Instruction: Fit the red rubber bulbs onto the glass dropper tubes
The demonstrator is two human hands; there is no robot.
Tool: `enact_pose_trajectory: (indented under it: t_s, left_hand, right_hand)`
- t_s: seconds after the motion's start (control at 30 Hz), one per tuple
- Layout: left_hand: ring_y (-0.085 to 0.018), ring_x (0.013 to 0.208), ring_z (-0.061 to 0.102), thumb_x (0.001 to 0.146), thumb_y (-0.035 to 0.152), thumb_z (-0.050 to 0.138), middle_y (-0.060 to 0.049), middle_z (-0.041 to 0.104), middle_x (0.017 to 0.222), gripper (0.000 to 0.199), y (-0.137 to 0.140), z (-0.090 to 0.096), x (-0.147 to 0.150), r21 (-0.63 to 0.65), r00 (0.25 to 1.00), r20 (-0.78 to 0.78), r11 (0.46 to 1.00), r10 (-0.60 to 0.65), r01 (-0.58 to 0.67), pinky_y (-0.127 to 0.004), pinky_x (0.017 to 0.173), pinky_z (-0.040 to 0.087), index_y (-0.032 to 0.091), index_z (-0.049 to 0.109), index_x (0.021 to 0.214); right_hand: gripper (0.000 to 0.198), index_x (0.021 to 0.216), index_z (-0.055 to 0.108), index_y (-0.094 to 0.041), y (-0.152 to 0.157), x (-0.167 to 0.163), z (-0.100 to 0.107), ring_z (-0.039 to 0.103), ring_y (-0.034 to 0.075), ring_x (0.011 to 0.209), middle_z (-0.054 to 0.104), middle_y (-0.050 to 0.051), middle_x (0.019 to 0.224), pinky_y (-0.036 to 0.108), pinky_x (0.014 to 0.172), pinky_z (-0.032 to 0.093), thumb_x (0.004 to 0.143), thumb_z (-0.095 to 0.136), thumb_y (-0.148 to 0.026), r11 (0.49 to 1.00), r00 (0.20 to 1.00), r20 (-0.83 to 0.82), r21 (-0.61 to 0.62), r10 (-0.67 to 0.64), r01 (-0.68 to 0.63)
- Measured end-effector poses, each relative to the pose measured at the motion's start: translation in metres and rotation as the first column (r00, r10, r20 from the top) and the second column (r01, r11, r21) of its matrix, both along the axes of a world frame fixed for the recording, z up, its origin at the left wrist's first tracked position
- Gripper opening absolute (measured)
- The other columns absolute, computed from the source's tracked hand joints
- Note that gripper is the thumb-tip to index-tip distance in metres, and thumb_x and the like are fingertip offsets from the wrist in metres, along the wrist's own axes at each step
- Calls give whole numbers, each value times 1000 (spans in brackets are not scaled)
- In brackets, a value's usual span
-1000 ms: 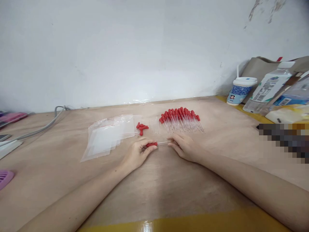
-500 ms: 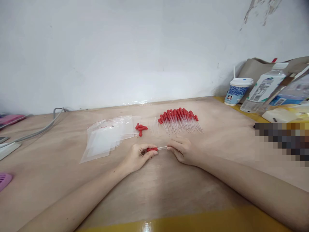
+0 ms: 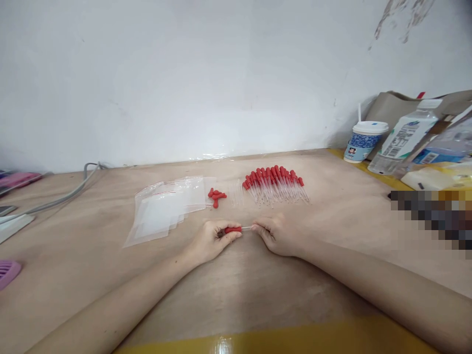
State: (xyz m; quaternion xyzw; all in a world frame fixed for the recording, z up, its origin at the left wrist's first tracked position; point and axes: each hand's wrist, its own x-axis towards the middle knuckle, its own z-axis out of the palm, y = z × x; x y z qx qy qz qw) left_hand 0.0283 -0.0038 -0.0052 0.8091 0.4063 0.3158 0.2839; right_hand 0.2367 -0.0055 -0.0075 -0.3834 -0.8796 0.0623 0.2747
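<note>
My left hand (image 3: 216, 239) is closed on a red rubber dropper bulb (image 3: 233, 229), pinched between thumb and fingers. A thin clear pipette tube (image 3: 246, 228) runs from the bulb's open end to my right hand (image 3: 275, 234), whose fingers pinch it and hide its far end. Behind my hands lies a small heap of loose red bulbs (image 3: 216, 195). Several bare clear tubes (image 3: 235, 192) lie beside that heap. To their right a fanned row of droppers (image 3: 275, 183) rests with red bulbs toward the wall and clear tips toward me.
Overlapping clear zip bags (image 3: 162, 211) lie at the left of the loose bulbs. A grey cable (image 3: 62, 199) and a purple plastic item (image 3: 8, 273) are at the far left. A paper cup (image 3: 363, 142) and a plastic bottle (image 3: 405, 140) stand at the back right.
My right hand has slid slightly left toward the bulb, so less of the tube shows between my hands. My left hand keeps its pinch on the bulb. The view has shifted slightly.
</note>
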Motion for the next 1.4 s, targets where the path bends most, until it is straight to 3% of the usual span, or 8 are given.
enact_pose_trajectory:
  t_s: [0.17,0.37,0.53,0.6,0.7,0.77,1.0,1.4]
  left_hand:
    - [-15,72,63,79,31,56,-3,70,86,21,2,-2,0,8,1000,-5,1000,22,-22,-26,66,51,18,67,92]
    - [-13,69,59,79,28,58,-3,65,81,20,4,1,-1,122,997,-33,990,73,-69,-24,62,49,17,65,94]
    - [-8,59,51,77,26,59,0,55,81,40,9,3,-4,92,987,-38,984,156,-152,-22,55,47,18,49,115]
    - [-9,58,50,78,26,57,1,53,74,29,9,4,-5,94,985,-101,987,137,-128,-22,55,45,17,54,106]
    - [-11,61,51,80,26,53,-1,53,70,16,9,5,-5,168,975,-198,983,100,-67,-24,59,44,17,63,90]
    - [-11,62,51,81,26,53,-1,53,70,16,8,6,-4,196,973,-214,980,86,-43,-24,61,44,17,64,88]
    - [-11,64,52,82,26,52,-1,54,72,17,7,6,-6,207,976,-208,978,63,-19,-24,61,43,18,64,92]
    - [-11,62,51,82,28,52,-2,54,73,18,7,5,-7,178,981,-189,984,51,-17,-24,60,44,19,64,92]
  right_hand:
    - [30,63,52,-16,-4,-3,14,40,8,49,53,0,56,22,50,26,88,39,-25,993,992,93,-81,-81,88]
    - [29,72,52,-17,-3,-1,11,45,11,58,57,2,67,24,55,28,91,34,-30,996,986,150,-33,-78,84]
    - [20,80,53,-18,5,11,12,52,14,66,60,3,75,24,62,35,88,36,-26,973,980,-42,-136,-193,185]
    - [15,83,53,-18,16,18,16,54,14,67,61,3,75,24,62,38,85,38,-23,927,933,-191,-282,-305,246]
    - [14,79,51,-17,39,26,23,56,12,58,64,4,73,23,55,40,83,39,-23,790,821,-331,-574,-466,216]
    - [14,73,55,-16,56,28,28,57,12,58,65,4,71,22,53,40,78,44,-23,736,780,-309,-623,-544,267]
    - [21,59,61,-19,94,-1,35,59,19,70,65,4,69,28,64,38,72,48,-30,665,675,-80,-290,-733,688]
    - [33,78,65,-15,102,-28,21,59,23,78,66,11,80,41,83,26,79,40,-36,671,678,157,-104,-718,735]
